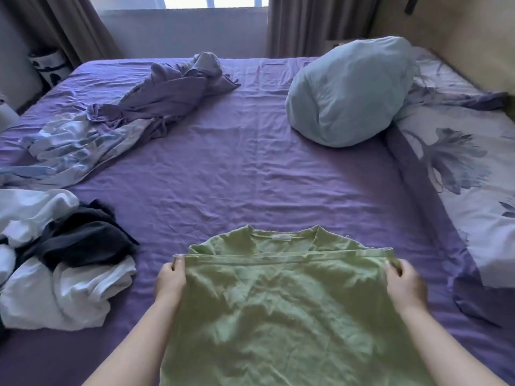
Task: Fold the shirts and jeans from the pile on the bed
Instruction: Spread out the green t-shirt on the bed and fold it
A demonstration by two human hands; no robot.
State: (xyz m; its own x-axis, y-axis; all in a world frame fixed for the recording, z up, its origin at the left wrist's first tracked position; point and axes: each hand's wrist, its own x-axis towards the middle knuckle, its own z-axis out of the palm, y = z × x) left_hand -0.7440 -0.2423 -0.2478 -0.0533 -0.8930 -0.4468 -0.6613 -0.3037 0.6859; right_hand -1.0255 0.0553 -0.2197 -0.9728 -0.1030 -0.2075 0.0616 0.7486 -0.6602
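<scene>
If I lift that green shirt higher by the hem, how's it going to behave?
Probably floppy: the green shirt already sags and wrinkles between the left hand and right hand pinching its hem. It looks thin, so likely light. The collar end lying on the purple sheet would probably drag and bunch.

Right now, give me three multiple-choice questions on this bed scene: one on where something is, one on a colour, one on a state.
1. Where is the pile of clothes?
A. left of the shirt
B. right of the shirt
C. on the pillow

2. What colour is the shirt being folded?
A. red
B. light green
C. black

3. How are the hands?
A. both gripping the hem
B. both empty
C. one on the pillow

Answers: A, it lies at the left edge of the bed. B, plainly green. A, the left hand and right hand pinch the hem corners.
</scene>
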